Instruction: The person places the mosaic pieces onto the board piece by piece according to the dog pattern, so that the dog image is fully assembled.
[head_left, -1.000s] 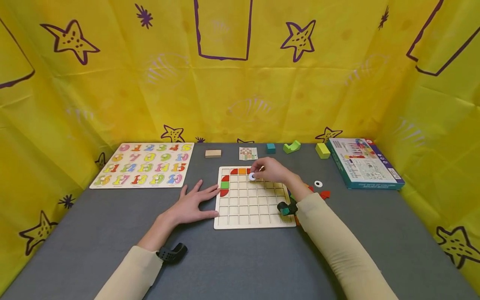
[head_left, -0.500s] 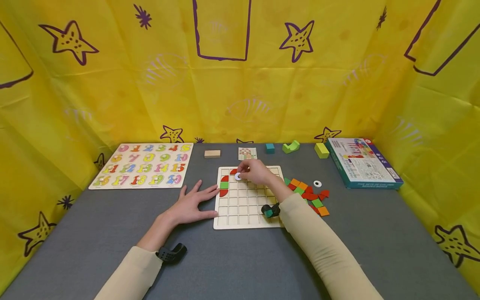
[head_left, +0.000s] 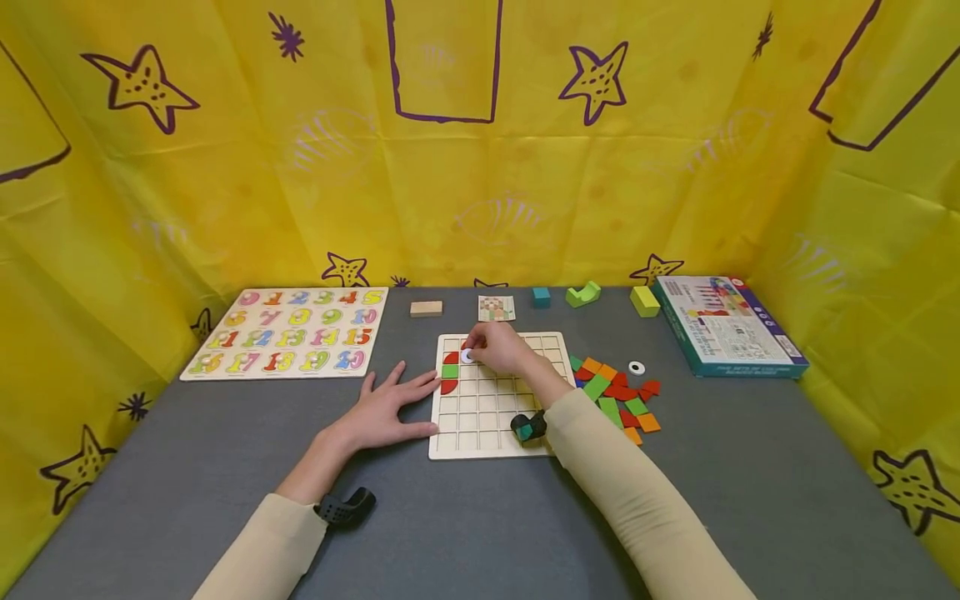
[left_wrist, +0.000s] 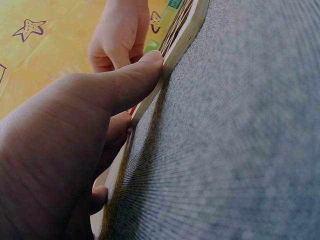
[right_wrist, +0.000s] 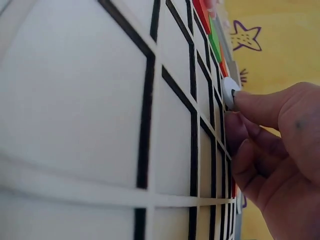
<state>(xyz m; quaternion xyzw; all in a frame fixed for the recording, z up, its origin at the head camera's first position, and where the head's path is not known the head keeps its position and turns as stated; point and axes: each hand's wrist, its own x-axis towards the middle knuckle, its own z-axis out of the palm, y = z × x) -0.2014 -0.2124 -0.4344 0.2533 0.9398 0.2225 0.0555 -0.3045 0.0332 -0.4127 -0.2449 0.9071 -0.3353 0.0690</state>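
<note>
A wooden grid board [head_left: 487, 417] lies on the grey table, with red and green pieces [head_left: 449, 371] set in its left column. My right hand [head_left: 497, 348] hovers over the board's upper left and pinches a small white round piece [head_left: 467, 356] [right_wrist: 229, 91] between thumb and fingers. My left hand [head_left: 382, 408] lies flat on the table, its fingers spread, fingertips and thumb [left_wrist: 125, 85] against the board's left edge [left_wrist: 175, 50]. A heap of loose coloured pieces [head_left: 618, 398] lies right of the board, and another white ring [head_left: 636, 367] sits beyond it.
A number puzzle board [head_left: 288, 331] lies at the back left. A teal box [head_left: 727, 327] stands at the back right. Along the back sit a wooden block [head_left: 426, 307], a pattern card [head_left: 497, 307], a teal cube [head_left: 540, 296] and green blocks [head_left: 583, 293] [head_left: 645, 301]. Yellow cloth walls surround the table.
My right hand has carried the white piece leftward across the board's top rows, from about mid-board to the upper left. The left hand has stayed put.
</note>
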